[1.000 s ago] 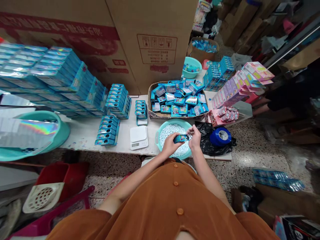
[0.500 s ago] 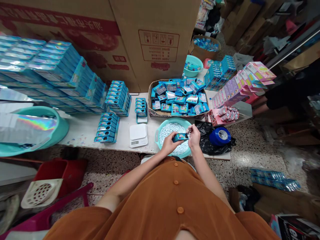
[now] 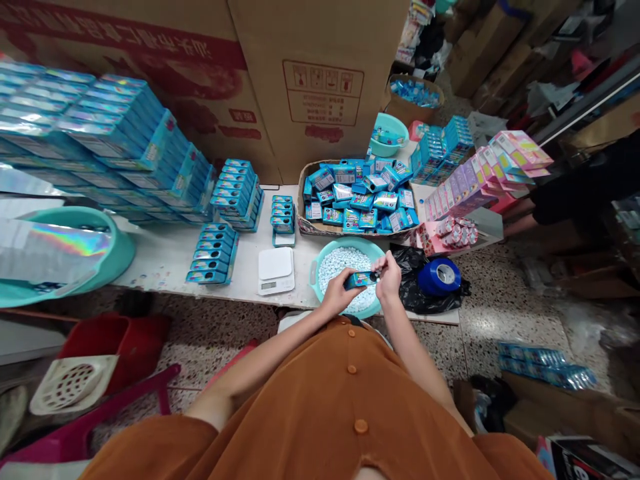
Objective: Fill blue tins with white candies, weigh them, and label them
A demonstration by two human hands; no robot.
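Observation:
My left hand [image 3: 339,292] is closed around a small blue box [image 3: 361,279], which lies on its side with a dark round opening toward the right. At that opening my right hand [image 3: 389,277] is curled, with a few small white candies partly visible at its fingers. Both hands are above a turquoise basin [image 3: 314,275] filled with white candies [image 3: 345,258]. Behind the basin, a cut-down carton [image 3: 301,223] is heaped with blue boxes [image 3: 351,217].
Left of the basin is a white kitchen scale [image 3: 275,263], near short stacks of blue boxes [image 3: 213,255]. A taller stack [image 3: 130,143] rises farther left. A blue tape roll [image 3: 440,276] rests on a black plastic bag [image 3: 407,260] at right. Large cardboard cartons [image 3: 320,40] stand behind.
The view has shifted slightly. My left hand still holds the blue box, and my right hand stays at its opening with small finger movement; fewer white candies show there.

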